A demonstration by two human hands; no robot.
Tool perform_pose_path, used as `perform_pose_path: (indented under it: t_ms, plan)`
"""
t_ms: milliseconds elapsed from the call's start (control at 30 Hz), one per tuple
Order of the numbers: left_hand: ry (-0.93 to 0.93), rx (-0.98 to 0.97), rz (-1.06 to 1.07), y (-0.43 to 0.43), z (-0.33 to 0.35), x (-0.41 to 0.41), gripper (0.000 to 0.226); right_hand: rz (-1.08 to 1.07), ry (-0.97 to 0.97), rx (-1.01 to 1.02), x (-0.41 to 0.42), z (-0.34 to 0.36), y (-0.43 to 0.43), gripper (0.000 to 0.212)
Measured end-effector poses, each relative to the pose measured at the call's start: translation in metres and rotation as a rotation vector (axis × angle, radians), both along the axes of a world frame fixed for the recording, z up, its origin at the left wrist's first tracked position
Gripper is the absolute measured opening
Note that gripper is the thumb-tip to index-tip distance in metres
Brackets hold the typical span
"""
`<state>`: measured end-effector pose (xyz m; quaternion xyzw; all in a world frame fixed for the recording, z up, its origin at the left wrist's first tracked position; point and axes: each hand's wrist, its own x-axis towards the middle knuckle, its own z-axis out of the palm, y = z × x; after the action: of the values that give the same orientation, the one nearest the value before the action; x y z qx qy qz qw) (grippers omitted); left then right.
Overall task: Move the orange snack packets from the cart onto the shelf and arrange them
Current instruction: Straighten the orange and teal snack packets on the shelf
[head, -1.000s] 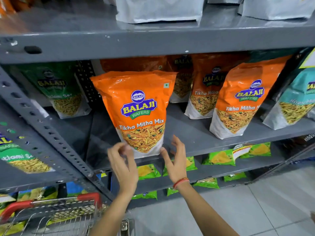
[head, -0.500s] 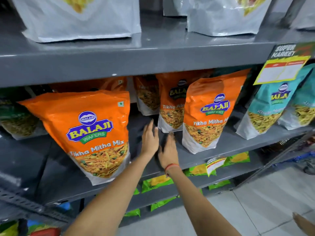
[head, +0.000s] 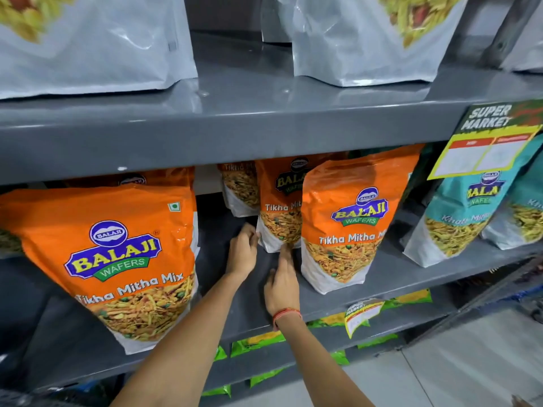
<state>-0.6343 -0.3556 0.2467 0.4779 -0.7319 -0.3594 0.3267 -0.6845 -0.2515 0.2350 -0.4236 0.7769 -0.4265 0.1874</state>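
Several orange Tikha Mitha Mix packets stand on the grey middle shelf (head: 393,274). A large one (head: 117,248) leans at the front left. Another (head: 349,230) stands front right, with a middle packet (head: 279,207) behind it and one more (head: 238,189) further back. My left hand (head: 242,255) pinches the middle packet's lower left corner. My right hand (head: 282,286) lies on the shelf with its fingertips touching that packet's bottom edge. The cart is out of view.
Teal packets (head: 464,218) stand to the right under a hanging yellow price tag (head: 484,148). White pouches (head: 361,39) sit on the shelf above. Green packets (head: 255,342) lie on the shelf below. Tiled floor (head: 455,371) shows at lower right.
Both hands left the big front packet, moved right and reached deeper into the shelf to the middle orange packet. The view shifted right and closer; the cart dropped out of sight.
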Motion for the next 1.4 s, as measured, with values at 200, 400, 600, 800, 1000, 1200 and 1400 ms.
perform_pose_path:
  t_ms: [200, 400, 600, 800, 1000, 1200, 1400]
  plan:
    - [0.044, 0.043, 0.196, 0.007, 0.001, 0.015, 0.012, 0.111, 0.101, 0.017, 0.014, -0.001, 0.008, 0.062]
    - [-0.007, 0.081, 0.206, 0.003, 0.005, 0.024, 0.015, 0.185, 0.134, 0.024, 0.015, 0.002, 0.010, 0.060]
    - [0.242, -0.021, 0.272, 0.051, 0.011, 0.031, 0.014, 0.150, 0.082, -0.187, 0.011, 0.010, 0.048, 0.045]
    - [0.362, 0.089, 0.036, 0.110, 0.012, 0.000, 0.008, -0.241, 0.140, -0.489, -0.040, 0.023, 0.106, 0.049]
    - [0.487, 0.428, -0.277, 0.124, 0.031, -0.042, 0.060, -0.250, -0.275, -0.357, -0.119, 0.038, 0.103, 0.094]
    - [0.426, 0.407, -0.261, 0.125, 0.016, -0.037, 0.076, -0.010, -0.344, -0.372, -0.114, 0.032, 0.093, 0.074]
    - [0.376, 0.343, -0.162, 0.121, 0.004, 0.005, 0.065, 0.084, -0.340, -0.353, -0.085, 0.023, 0.089, 0.075]
